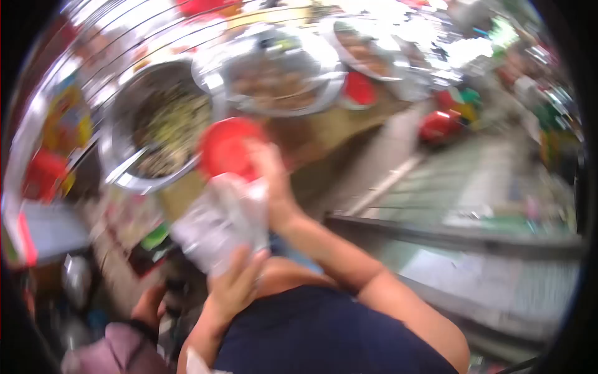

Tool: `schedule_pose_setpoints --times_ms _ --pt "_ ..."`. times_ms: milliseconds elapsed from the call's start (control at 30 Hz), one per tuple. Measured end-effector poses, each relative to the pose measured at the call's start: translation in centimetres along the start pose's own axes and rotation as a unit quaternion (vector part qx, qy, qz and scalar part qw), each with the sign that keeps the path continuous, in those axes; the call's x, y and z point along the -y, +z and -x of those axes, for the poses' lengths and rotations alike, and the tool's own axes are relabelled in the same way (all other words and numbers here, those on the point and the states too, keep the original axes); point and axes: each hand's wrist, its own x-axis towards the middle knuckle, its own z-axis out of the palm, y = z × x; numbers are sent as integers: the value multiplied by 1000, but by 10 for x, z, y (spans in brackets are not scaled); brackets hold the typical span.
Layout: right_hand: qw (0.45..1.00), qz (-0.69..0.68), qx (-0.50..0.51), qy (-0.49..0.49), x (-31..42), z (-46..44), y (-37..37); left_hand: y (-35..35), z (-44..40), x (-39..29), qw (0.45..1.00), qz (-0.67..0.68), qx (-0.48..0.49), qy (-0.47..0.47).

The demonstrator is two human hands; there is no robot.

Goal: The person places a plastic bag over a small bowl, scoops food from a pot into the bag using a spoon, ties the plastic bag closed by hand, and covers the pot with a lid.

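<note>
The red plastic bowl [221,146] sits just left of centre in the upper half of the frame, tipped so that you look into its inside, and your right hand [269,165] grips it by its right side. Directly below, the translucent plastic bag [215,227] hangs bunched with its upper edge against the bowl's lower rim; blur hides whether anything is inside it. Your left hand [235,280], lower down near the centre, has its fingers closed on the bag's lower part.

Beside the bowl, at the upper left, you have a metal basin [146,184] of chopped yellow-green food [177,121], with a spoon [128,165] leaning on its near left rim. A second metal basin [280,112] at the upper centre holds brown pieces [268,81], and a third metal basin [402,62] stands farther right. A small red object [359,90] lies between those two, on the brown counter [314,131].

Farther out, a glass surface [455,177] fills the right of the frame, with papers [436,274] below its dark edge. At the lower left, another person's mauve garment [118,346] shows beside your navy top [311,330]
</note>
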Motion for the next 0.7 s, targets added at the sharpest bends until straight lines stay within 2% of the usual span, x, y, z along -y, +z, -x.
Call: schedule_pose_setpoints --times_ms 33,100,200,300,367,400,433,500,533,567,600,633,700 --pt "999 5 -31 -20 -3 3 9 -1 14 9 1000 -3 -6 14" --pt "988 -72 -130 -37 1 3 27 5 31 26 995 7 -95 -1" --pt "952 197 -183 -148 -5 11 12 -13 24 25 970 40 -235 -40" --pt "951 236 -142 -142 -7 27 14 -33 6 28 968 79 -236 -46" --pt "941 268 -152 -139 -9 31 17 -30 -3 29 941 230 -242 -52" --pt "940 266 -166 -135 -9 28 17 -25 1 27 874 398 -248 -125" --pt "942 257 -174 -129 -7 27 18 -22 7 24 775 547 -249 -197" --pt "968 182 -161 -57 4 24 16 -21 9 33 789 487 -256 -275" --pt "980 134 -145 -7 16 24 15 -27 12 41 790 482 -225 -306" --pt "987 -40 -145 47 7 25 24 -34 15 50 789 476 -193 -338" --pt "971 -175 -129 102 11 29 33 -35 18 61 764 502 -212 -346" --pt "952 -254 -87 146 30 32 38 -37 15 74 739 530 -233 -346" --pt "979 -150 65 125 41 39 43 -52 -1 104 787 425 -293 -339"
